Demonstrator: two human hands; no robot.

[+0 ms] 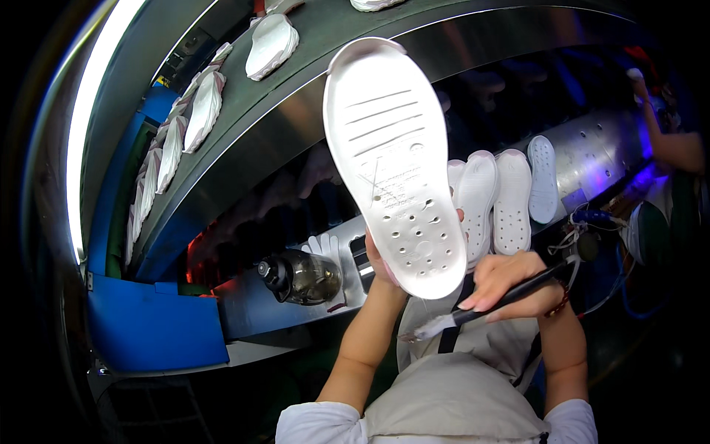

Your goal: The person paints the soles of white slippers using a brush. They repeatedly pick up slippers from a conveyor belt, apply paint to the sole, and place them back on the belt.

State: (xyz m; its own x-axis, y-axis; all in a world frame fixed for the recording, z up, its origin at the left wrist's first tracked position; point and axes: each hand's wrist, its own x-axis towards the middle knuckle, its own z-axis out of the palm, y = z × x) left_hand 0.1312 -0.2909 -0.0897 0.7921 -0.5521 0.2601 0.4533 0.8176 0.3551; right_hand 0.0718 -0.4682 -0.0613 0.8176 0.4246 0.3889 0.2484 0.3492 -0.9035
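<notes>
A white shoe sole (392, 174), with grooves across its wide end and small holes at the narrower one, is held up by my left hand (380, 255). My fingers wrap its edges from behind, and the sole hides most of that hand. Below and to the right, my right hand (510, 281) grips a brush (466, 317) by its black handle. The brush's pale, whitish tip points left, just beneath the sole's lower end, and appears apart from it.
More white soles (512, 203) and a bluish perforated one (543, 181) lie on the metal bench beyond my right hand. A dark bottle (307, 277) stands left beside a pale glove (325, 246). Shoe parts (272, 46) sit on a green conveyor (325, 37). Another person's arm (677, 148) shows far right.
</notes>
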